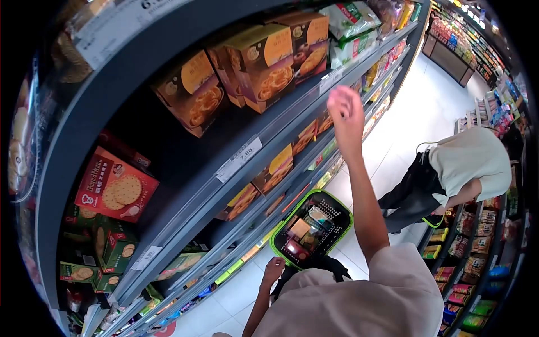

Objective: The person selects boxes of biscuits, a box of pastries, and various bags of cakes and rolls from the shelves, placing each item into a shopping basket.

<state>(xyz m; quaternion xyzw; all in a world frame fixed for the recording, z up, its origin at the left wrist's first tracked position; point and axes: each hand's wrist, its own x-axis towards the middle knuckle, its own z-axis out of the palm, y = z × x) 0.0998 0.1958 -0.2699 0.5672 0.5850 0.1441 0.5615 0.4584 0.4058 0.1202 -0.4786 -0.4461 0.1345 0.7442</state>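
My right hand (346, 105) is raised in front of the shelf's edge, near the green-and-white packs (351, 21). Its fingers are loosely bent and slightly blurred, and I see nothing in them. Lower down, my left hand (274, 269) is curled closed beside the corner of a black shopping basket (341, 238) with a green rim. Whether it grips the basket is hidden. Several packaged goods (306, 229) lie in the basket, among them a red pack. Left of my right hand, brown-and-orange food boxes (261, 67) stand on the shelf.
A red biscuit box (117, 185) and green biscuit boxes (118, 250) sit at the left of the shelving. A price tag (240, 160) is on the shelf edge. On the right, another person (471, 163) bends over beside a rack of snacks (474, 247). Pale floor tiles (415, 106) run along the aisle.
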